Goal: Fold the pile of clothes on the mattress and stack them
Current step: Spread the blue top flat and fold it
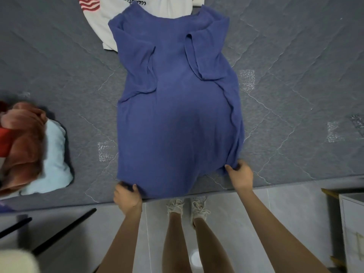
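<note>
A blue short-sleeved T-shirt of soft knit cloth (177, 119) lies spread lengthwise on the grey quilted mattress (295, 85), its collar pointing away from the person and its hem at the near edge. Both sleeves are folded inward over the body of the shirt. The left hand (127, 197) pinches the near left corner of the hem, thumb on top and fingers curled under the cloth. The right hand (240, 174) grips the near right corner, where the fabric bunches into creases between thumb and fingers.

Beyond the collar, partly under the shirt, lies a white garment with red wavy stripes and dark lettering (110, 18). At the left edge of the mattress sits a heap of clothes: a rust-orange piece (23, 142) over a pale blue one (55, 164).

Below the mattress edge, the person's feet in pale laced sneakers (187, 207) stand on a grey tiled floor (275, 203). A white cabinet (352, 223) stands at the right.
</note>
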Available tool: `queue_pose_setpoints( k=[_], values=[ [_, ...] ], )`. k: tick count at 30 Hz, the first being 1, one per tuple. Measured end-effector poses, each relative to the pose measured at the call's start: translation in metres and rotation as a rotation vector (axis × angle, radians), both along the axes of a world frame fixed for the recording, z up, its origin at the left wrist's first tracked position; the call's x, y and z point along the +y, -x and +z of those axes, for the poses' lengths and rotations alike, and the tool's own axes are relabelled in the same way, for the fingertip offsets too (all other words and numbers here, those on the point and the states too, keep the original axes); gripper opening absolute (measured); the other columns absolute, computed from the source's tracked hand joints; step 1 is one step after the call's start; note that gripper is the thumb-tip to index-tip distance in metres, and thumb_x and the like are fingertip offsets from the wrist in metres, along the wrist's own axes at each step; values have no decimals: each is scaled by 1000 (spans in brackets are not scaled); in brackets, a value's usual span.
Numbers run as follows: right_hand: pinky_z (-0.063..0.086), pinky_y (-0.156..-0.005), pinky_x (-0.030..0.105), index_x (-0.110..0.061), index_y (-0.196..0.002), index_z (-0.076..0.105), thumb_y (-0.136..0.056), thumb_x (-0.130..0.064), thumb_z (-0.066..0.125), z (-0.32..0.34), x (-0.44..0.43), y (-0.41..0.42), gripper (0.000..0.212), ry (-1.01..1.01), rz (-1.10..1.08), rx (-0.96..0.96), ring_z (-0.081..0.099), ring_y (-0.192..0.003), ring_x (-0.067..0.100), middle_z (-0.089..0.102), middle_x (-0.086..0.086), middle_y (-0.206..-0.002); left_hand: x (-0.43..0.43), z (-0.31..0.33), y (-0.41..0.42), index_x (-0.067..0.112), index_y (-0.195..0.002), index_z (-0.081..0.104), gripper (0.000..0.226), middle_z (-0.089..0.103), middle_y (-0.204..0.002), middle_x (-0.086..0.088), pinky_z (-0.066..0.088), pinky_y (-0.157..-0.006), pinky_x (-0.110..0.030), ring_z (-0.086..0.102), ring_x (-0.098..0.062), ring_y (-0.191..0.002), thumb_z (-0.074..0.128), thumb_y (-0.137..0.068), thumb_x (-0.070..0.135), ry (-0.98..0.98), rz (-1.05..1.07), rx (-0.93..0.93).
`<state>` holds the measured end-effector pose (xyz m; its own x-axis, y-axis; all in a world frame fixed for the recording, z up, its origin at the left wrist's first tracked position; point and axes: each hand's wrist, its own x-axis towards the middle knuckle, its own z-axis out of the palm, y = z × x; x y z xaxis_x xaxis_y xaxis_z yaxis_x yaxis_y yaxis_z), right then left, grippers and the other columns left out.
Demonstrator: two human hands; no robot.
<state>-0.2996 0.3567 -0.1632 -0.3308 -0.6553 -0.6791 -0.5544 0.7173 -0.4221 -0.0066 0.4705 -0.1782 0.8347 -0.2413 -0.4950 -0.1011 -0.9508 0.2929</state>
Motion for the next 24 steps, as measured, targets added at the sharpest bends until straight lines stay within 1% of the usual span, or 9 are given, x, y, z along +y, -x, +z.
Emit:
queue_pose_setpoints(
  k=[2, 5, 8, 11, 15, 18, 20, 22, 24],
  values=[
    [37, -60, 32, -1, -75, 54, -88, -11, 66, -1, 6, 3, 20, 46, -21, -66, 52, -72, 26, 56, 16, -72, 4, -2, -2, -7, -107, 53, 28, 62, -103, -28, 38, -91, -47, 54, -43, -103, 66, -84, 3, 39, -9, 8],
    [50, -68, 34, -5, -79, 53, -93, -11, 61, 7, 8, 9, 16, 120, -248, -260, 54, -68, 21, 55, 13, -72, 6, -5, -6, -5, -102, 56, 28, 62, -100, -26, 39, -93, -45, 55, -40, -101, 71, -82, 8, 80, -32, 15],
    [58, -60, 24, -12, -80, 50, -97, -8, 54, 16, 3, 14, 18, 148, -431, -430, 61, -60, 9, 58, -1, -63, -1, -1, -6, -7, -113, 50, 43, 57, -101, -22, 42, -94, -46, 55, -33, -97, 73, -81, 10, 200, 41, 90],
    [47, -53, 20, -15, -71, 47, -95, -8, 58, 18, -11, 24, 27, 279, -490, -365, 45, -50, -1, 48, -8, -53, -7, 4, -8, -1, -128, 42, 53, 57, -94, -17, 43, -92, -43, 57, -29, -92, 69, -85, 13, 241, 101, 131],
    [39, -58, 13, -8, -82, 52, -89, -9, 66, 13, -32, 36, 15, 326, -367, -184, 47, -67, 3, 50, 2, -74, -11, 5, -14, 11, -140, 35, 59, 59, -90, -7, 40, -91, -37, 54, -21, -89, 63, -89, 19, 229, 123, 100],
    [47, -74, 13, -2, -118, 46, -84, -7, 72, 5, -37, 33, 44, 225, -379, -249, 56, -89, 13, 56, 5, -101, -10, 2, -23, 7, -121, 54, 33, 62, -93, -13, 43, -88, -39, 57, -27, -91, 61, -90, 17, 207, 89, 73],
    [45, -86, 22, -6, -120, 38, -81, -7, 74, 3, -40, 28, 54, 259, -465, -185, 55, -95, 19, 52, 10, -108, -8, -3, -30, 2, -103, 61, 16, 63, -93, -20, 44, -85, -41, 58, -34, -93, 61, -89, 11, 231, 17, 34],
    [41, -85, 21, -11, -113, 31, -81, -9, 75, 0, -44, 27, 55, 293, -597, -125, 50, -93, 19, 47, 10, -106, -8, -4, -33, 2, -91, 60, 6, 60, -88, -18, 43, -81, -42, 56, -32, -88, 58, -89, 7, 267, -31, -9],
    [41, -71, 12, -9, -112, 40, -80, -13, 76, -2, -48, 28, 49, 206, -549, -123, 48, -91, 17, 47, 8, -102, -11, 1, -31, 6, -87, 53, 4, 54, -85, -12, 38, -75, -33, 49, -24, -81, 53, -90, 3, 325, 10, -9]
  ],
)
